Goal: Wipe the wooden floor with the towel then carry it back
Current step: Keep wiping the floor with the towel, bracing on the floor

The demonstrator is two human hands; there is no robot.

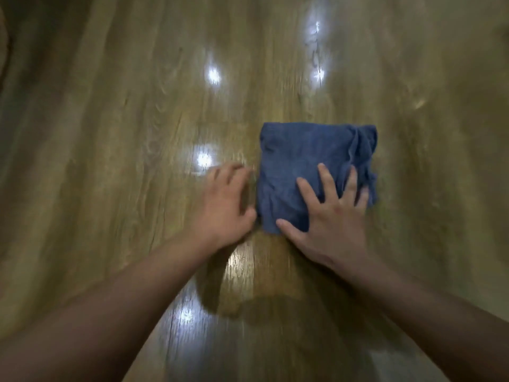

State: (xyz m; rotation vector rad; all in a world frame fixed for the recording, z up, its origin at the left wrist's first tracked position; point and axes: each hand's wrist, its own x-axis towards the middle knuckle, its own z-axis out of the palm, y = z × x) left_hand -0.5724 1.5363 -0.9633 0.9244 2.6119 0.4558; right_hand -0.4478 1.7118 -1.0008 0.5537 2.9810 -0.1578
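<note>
A folded blue towel [305, 158] lies flat on the wooden floor [124, 133], right of the middle of the view. My right hand [330, 216] presses on the towel's near part with fingers spread and straight. My left hand [223, 202] is blurred and sits on the floor just left of the towel, its thumb at the towel's left edge, fingers relaxed and holding nothing. The towel's right edge is bunched into wrinkles.
Glossy wood-grain planks fill the whole view, with bright light reflections [213, 75] ahead and near my forearms. A dark shadow lies on the floor between my arms. A darker edge shows at the far left.
</note>
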